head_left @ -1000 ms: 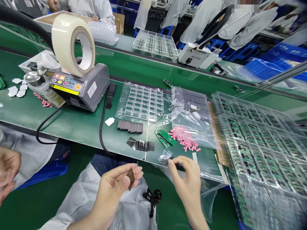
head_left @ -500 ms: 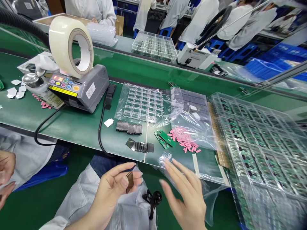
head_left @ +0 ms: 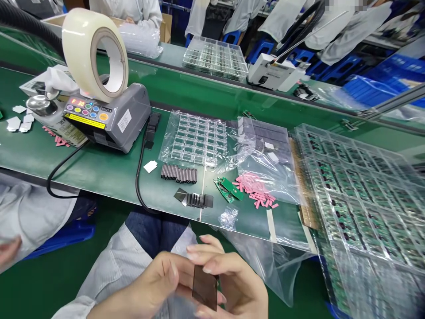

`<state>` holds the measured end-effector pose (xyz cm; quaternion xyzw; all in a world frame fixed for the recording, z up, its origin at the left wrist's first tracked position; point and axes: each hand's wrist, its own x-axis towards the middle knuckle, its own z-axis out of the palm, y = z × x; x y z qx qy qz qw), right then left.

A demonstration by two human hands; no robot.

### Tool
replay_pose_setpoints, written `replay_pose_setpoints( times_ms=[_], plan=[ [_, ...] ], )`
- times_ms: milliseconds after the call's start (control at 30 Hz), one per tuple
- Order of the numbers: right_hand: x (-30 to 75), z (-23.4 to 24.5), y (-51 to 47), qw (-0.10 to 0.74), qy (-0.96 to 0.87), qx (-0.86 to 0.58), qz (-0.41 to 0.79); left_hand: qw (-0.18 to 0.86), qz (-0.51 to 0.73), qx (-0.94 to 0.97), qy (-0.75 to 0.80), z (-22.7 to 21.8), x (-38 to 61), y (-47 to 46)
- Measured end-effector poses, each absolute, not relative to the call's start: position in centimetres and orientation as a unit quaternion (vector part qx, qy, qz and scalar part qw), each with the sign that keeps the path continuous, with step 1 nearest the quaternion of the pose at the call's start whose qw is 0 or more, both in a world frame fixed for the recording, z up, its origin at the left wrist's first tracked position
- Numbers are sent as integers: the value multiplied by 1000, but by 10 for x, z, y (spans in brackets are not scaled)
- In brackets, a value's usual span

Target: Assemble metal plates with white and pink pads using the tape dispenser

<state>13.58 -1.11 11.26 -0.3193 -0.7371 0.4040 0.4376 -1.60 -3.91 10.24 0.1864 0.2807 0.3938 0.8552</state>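
Note:
A small, dark, see-through rectangular plate (head_left: 205, 287) is held upright above my lap, just off the bench's front edge. My right hand (head_left: 241, 283) is closed on it, fingertips on its top and lower edges. From the other side, my left hand (head_left: 159, 279) reaches its fingers to the plate's left edge and behind it; the left thumb is raised off its face. Nearest on the bench are a fanned group of dark plates (head_left: 195, 200), a row of stacked dark pieces (head_left: 179, 173) and a small heap of clear film scraps (head_left: 228, 218).
Green circuit boards (head_left: 228, 189) lie beside pink strips (head_left: 254, 188). Behind them are a clear compartment tray (head_left: 199, 139) and plastic bags. A tape dispenser (head_left: 122, 124) carries a big tape roll (head_left: 79, 53) at left. Stacked trays of boards (head_left: 358, 190) stand right. A co-worker's hand (head_left: 9, 252) shows left.
My right hand has come in from the right and closed on the dark plate. My left hand has moved slightly right and down with it, lifting its thumb off.

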Motion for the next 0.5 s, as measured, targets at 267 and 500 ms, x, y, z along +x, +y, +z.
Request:
replay_pose_setpoints(
  times_ms=[267, 500],
  plan=[
    [133, 122, -20, 444, -686, -358, 452, 887, 389, 87, 234, 112, -11, -44],
    [151, 148, -1, 393, -805, -383, 226, 821, 444, 179, 312, 116, -15, -41]
  ],
)
